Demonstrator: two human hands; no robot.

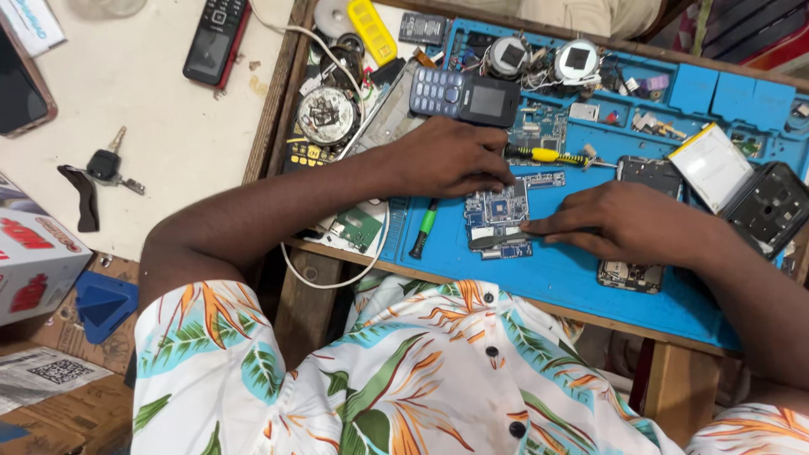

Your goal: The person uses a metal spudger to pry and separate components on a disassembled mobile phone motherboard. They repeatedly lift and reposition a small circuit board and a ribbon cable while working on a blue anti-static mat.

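A flat blue circuit board, rectangular and studded with small metal parts, lies on a smooth blue rubber mat over the wooden tabletop, its long axis running away from the person. The left hand presses curled fingers on its far edge. The right hand pinches a thin dark tool flat across the near end.
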